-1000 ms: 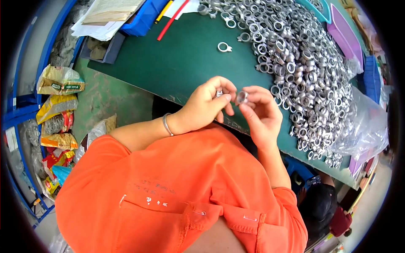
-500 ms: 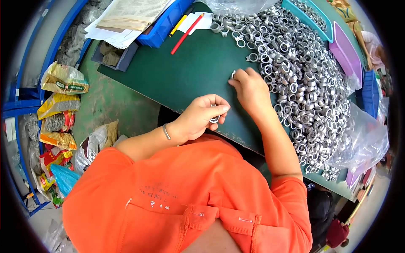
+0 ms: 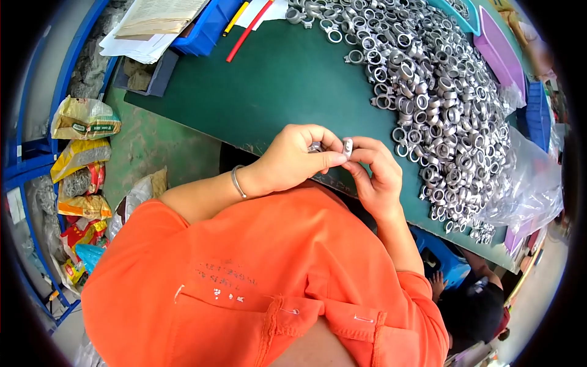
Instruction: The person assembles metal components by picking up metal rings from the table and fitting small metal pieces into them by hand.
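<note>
In front of my torso, at the table's near edge, my two hands meet. Between their fingertips a small grey metal ring (image 3: 347, 147) is held edge-on. My left hand (image 3: 293, 156) is closed, its thumb and forefinger at the ring's left side. Part of another metal ring (image 3: 315, 147) shows inside its curled fingers. My right hand (image 3: 376, 174) pinches the edge-on ring from the right. To the right of my hands lies a large pile of similar metal rings (image 3: 449, 116), some with small tabs.
The green table (image 3: 244, 92) bears a red pencil (image 3: 249, 30), a yellow pen (image 3: 235, 19) and a blue bin (image 3: 205, 27) with papers. A purple tray (image 3: 498, 46) and clear plastic bag (image 3: 526, 183) border the pile. Another person (image 3: 471, 312) is at lower right.
My right hand has come from the tabletop beside the pile back to my left hand, bringing a ring. The view has shifted slightly.
</note>
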`<state>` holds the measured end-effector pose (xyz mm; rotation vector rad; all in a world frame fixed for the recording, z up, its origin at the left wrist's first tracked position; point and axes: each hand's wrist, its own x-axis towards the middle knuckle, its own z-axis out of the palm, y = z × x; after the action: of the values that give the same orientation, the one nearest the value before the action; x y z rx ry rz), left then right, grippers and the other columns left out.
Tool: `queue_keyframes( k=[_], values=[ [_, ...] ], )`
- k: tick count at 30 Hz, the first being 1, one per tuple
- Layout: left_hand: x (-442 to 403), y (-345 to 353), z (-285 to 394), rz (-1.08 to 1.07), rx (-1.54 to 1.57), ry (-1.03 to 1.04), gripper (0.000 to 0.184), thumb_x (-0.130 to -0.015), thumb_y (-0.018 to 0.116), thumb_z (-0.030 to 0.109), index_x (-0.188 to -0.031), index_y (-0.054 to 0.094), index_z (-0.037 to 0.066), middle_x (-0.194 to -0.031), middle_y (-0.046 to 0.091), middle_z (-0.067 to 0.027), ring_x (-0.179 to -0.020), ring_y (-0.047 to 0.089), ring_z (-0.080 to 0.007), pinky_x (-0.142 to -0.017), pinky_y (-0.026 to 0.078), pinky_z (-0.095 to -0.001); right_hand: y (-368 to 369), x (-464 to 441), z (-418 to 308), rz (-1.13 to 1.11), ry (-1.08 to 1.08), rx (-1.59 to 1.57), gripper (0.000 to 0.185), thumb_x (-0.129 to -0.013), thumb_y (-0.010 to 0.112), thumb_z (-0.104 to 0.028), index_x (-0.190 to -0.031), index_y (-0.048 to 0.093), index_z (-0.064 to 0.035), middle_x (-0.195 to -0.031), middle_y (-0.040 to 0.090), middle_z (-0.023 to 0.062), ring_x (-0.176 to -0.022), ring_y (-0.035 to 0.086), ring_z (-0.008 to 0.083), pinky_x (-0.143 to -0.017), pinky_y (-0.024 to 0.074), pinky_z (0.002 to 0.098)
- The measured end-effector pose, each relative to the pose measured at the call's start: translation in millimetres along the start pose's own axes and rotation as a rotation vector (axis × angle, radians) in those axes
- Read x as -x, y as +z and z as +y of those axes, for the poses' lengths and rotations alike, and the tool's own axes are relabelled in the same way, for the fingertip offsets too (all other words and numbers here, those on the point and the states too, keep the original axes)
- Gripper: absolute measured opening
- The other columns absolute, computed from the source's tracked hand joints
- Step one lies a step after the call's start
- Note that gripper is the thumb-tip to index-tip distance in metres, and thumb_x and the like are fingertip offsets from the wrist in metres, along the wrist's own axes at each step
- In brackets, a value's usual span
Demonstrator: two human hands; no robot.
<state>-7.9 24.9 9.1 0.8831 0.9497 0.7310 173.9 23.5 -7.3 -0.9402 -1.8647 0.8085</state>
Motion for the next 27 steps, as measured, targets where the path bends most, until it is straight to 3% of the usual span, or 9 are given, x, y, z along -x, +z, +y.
queue_keyframes(
  k=[4, 12, 14, 16, 18, 21, 22, 25, 27],
  values=[
    [-3, 2, -11, 0.029, -0.267, 0.322, 0.006, -0.081, 0.066, 0.004, -0.084, 0.062, 0.0, -0.078, 0.057, -0.0021, -0.065, 0.051, -0.0063, -0.057, 0.042, -0.0188, -2, 11, 7, 0.081, 0.206, -0.276, 0.014, -0.081, 0.057, 0.01, -0.091, 0.057, 0.0003, -0.091, 0.061, 0.0109, -0.081, 0.06, 0.018, -0.072, 0.0498, 0.0276],
    [-6, 4, -9, -0.019, -0.438, 0.428, 0.005, -0.081, 0.064, 0.003, -0.085, 0.062, 0.0, -0.082, 0.058, -0.0028, -0.068, 0.052, -0.0075, -0.061, 0.044, -0.0211, -9, 9, 2, -0.023, 0.752, -0.76, 0.023, -0.095, 0.047, -0.013, -0.107, 0.055, 0.0042, -0.084, 0.061, 0.0081, -0.073, 0.061, 0.0131, -0.064, 0.0502, 0.0239],
    [-7, 4, -11, -0.047, -0.474, 0.462, 0.007, -0.082, 0.063, 0.004, -0.088, 0.062, 0.001, -0.082, 0.058, -0.0026, -0.068, 0.053, -0.0075, -0.06, 0.044, -0.0205, -6, 9, -2, -0.018, 0.7, -0.691, 0.018, -0.09, 0.055, -0.008, -0.105, 0.057, 0.0035, -0.088, 0.061, 0.0075, -0.076, 0.061, 0.0134, -0.066, 0.0511, 0.0245],
    [-5, 7, -10, 0.02, -0.16, 0.115, 0.012, -0.086, 0.058, 0.004, -0.097, 0.058, 0.002, -0.081, 0.058, -0.0024, -0.065, 0.053, -0.0078, -0.055, 0.043, -0.0179, 4, 10, -4, 0.139, 0.429, -0.65, 0.019, -0.083, 0.061, 0.002, -0.102, 0.058, 0.0019, -0.097, 0.06, 0.0098, -0.084, 0.061, 0.0144, -0.071, 0.0516, 0.0251],
    [-10, 2, -14, 0.047, -0.049, 0.034, 0.016, -0.093, 0.05, 0.014, -0.103, 0.054, 0.002, -0.078, 0.059, -0.0035, -0.061, 0.056, -0.0096, -0.047, 0.045, -0.0172, -4, 5, -6, 0.04, 0.093, -0.073, 0.021, -0.073, 0.066, 0.008, -0.092, 0.061, -0.0003, -0.1, 0.059, 0.0141, -0.095, 0.06, 0.0243, -0.079, 0.05, 0.0317],
    [-13, -8, -17, -0.198, 0.607, -0.296, 0.037, -0.098, 0.034, 0.034, -0.097, 0.054, 0.002, -0.072, 0.06, -0.0072, -0.059, 0.062, -0.0141, -0.041, 0.05, -0.0228, -7, -9, -17, -0.158, -0.136, -0.059, 0.017, -0.07, 0.07, 0.001, -0.085, 0.061, -0.0009, -0.094, 0.061, 0.0135, -0.092, 0.059, 0.0303, -0.081, 0.0477, 0.0379],
    [-9, -4, -15, -0.123, 0.511, -0.337, 0.028, -0.097, 0.041, 0.028, -0.094, 0.054, 0.004, -0.073, 0.059, -0.0064, -0.06, 0.059, -0.0123, -0.039, 0.045, -0.0212, -13, -12, -11, -0.16, -0.141, -0.052, 0.017, -0.07, 0.07, 0.001, -0.085, 0.061, -0.0009, -0.094, 0.061, 0.0135, -0.092, 0.059, 0.0303, -0.081, 0.0477, 0.0379],
    [-7, -2, -17, -0.16, 0.395, -0.364, 0.01, -0.09, 0.055, 0.014, -0.087, 0.053, 0.005, -0.076, 0.053, -0.0038, -0.063, 0.05, -0.0098, -0.04, 0.031, -0.0193, -39, -28, 24, 0.153, -0.071, 0.687, 0.014, -0.072, 0.07, -0.01, -0.081, 0.061, -0.0047, -0.091, 0.059, 0.0104, -0.085, 0.055, 0.0289, -0.074, 0.0427, 0.0403],
    [-7, -2, -18, -0.151, 0.385, -0.34, 0.01, -0.09, 0.055, 0.014, -0.087, 0.053, 0.005, -0.076, 0.053, -0.0037, -0.063, 0.05, -0.0097, -0.041, 0.032, -0.0192, -51, -36, 41, 0.244, 0.006, 0.944, 0.014, -0.072, 0.07, -0.015, -0.08, 0.062, -0.0071, -0.088, 0.056, 0.0074, -0.082, 0.052, 0.0271, -0.07, 0.0389, 0.0399]
  ],
)
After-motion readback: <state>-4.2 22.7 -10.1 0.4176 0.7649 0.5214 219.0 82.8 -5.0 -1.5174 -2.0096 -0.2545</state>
